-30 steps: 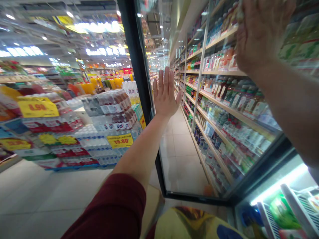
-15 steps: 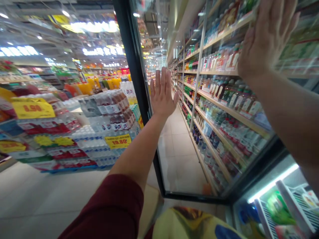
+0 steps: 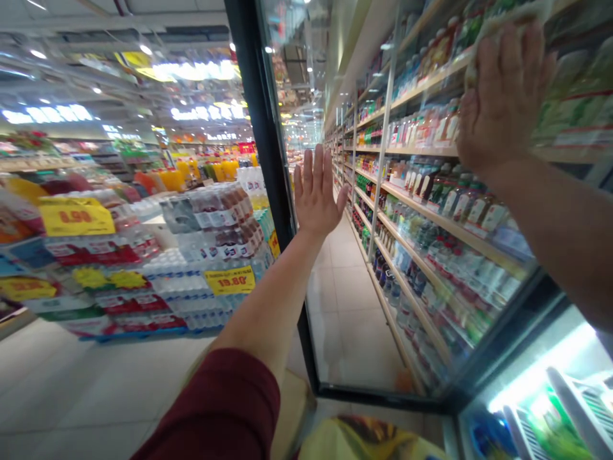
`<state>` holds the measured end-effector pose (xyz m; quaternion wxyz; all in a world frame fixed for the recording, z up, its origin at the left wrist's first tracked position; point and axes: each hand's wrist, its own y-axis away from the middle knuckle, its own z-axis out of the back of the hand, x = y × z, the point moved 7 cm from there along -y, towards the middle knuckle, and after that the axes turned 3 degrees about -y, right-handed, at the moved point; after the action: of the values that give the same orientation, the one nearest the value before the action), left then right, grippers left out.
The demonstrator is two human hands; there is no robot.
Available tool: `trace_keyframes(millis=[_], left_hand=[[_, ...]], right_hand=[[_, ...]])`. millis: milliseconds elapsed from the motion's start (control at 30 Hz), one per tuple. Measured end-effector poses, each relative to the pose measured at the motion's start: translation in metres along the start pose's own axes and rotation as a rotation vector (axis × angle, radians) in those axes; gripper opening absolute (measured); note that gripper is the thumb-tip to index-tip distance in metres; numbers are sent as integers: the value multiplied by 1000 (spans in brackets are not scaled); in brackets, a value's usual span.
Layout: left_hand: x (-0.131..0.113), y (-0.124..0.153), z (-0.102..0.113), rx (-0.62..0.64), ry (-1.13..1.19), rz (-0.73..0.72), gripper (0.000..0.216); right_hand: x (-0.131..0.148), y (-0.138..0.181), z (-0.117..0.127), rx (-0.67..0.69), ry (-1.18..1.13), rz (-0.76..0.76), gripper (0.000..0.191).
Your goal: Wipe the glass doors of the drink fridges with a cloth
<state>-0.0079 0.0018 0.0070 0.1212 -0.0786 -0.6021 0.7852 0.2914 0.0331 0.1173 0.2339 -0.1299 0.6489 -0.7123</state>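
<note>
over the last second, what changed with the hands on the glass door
The right hand, pressing a pale cloth flat to the glass door, slid down the pane from its top edge. The left hand shifted only slightly lower in view, its palm open and flat on the glass near the black frame. Nothing was let go; the door is open as before.

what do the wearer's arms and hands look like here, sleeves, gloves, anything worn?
Both hands are bare, with no gloves. The left hand shows no rings or watch, and its arm wears a dark maroon sleeve pushed up, forearm uncovered. The right hand and forearm are bare as far as the frame shows; no sleeve visible there.
</note>
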Motion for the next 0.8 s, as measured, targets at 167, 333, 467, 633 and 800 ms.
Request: trace_keyframes(millis=[167, 333, 467, 633, 800], left_hand=[[1, 0, -2, -1, 5, -1, 77], [-1, 0, 0, 1, -5, 0, 77], [-1, 1, 0, 5, 11, 2, 76], [0, 1, -1, -5, 3, -2, 76], [-2, 1, 1, -2, 4, 5, 75]], right_hand=[[-2, -1, -1, 23, 51, -6, 69], [3, 1, 2, -4, 10, -1, 67], [3, 1, 3, -7, -9, -10, 66], [-3, 0, -2, -5, 9, 12, 66], [13, 13, -8, 2, 38, 132, 66]])
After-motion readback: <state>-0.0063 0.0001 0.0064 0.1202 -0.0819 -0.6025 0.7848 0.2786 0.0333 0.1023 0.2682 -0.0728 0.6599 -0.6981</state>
